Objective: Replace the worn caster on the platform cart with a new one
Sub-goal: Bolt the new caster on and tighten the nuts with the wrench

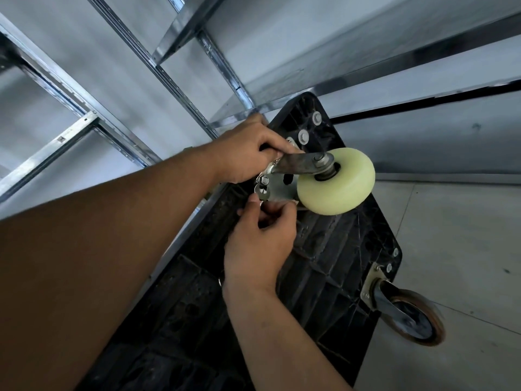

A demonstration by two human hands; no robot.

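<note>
Head view. Nearest the lens, the left forearm [107, 244] ran across the lower left of the frame and blocked sight of the near left part of the platform cart [338, 266]. The right forearm [270, 328] rose from the bottom edge and covered a strip of the cart's middle. The cart stood tipped up, its black ribbed underside facing the camera. At the cart's right-hand edge, by the near corner, a second caster [408, 317] was bolted on through a metal plate. Its wheel had a dark hub and a brown, scuffed tread, and it hung out over the grey floor [456, 235].

Further up the underside, the right hand [259, 244] had its fingers curled, with thumb and forefinger pinching at the lower edge of the mounting plate of the new caster [335, 180]. Whether a small part lay in that pinch could not be told. The new caster sat against the underside near the cart's far corner, its pale yellow-green wheel held in a grey metal fork. A bolt with nut [264, 180] showed at the plate's left corner. The left hand [248, 153] gripped the top of the plate and fork, fingers curled round it, and hid the plate's upper corners.

Beyond the hands, two bolt heads with washers [303, 136] sat in the cart's far corner. Behind the cart stood galvanised metal shelving [180, 32].
</note>
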